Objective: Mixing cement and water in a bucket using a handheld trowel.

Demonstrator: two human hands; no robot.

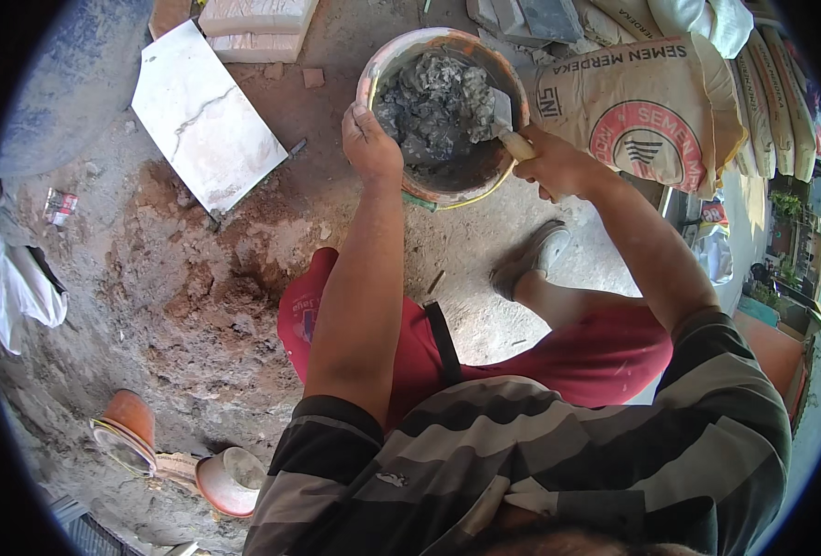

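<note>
A round orange bucket (460, 198) stands on the ground before me, with wet grey mortar (438, 104) inside, heaped towards its far side. My left hand (372, 142) grips the bucket's rim on the left. On the right, my right hand (556, 163) is closed around the pale handle of a trowel (502, 111). The trowel's metal blade dips into the mortar near the right inner wall, and part of it is hidden by the mix. A thin yellow bucket handle hangs along the near side of the rim.
A cement sack (577, 104) lies right of the bucket, with more sacks (764, 104) stacked beyond. A cracked white tile (209, 118) lies to the left, below pale blocks (257, 31). Two containers, one an orange bucket (131, 417), lie lower left on rough ground.
</note>
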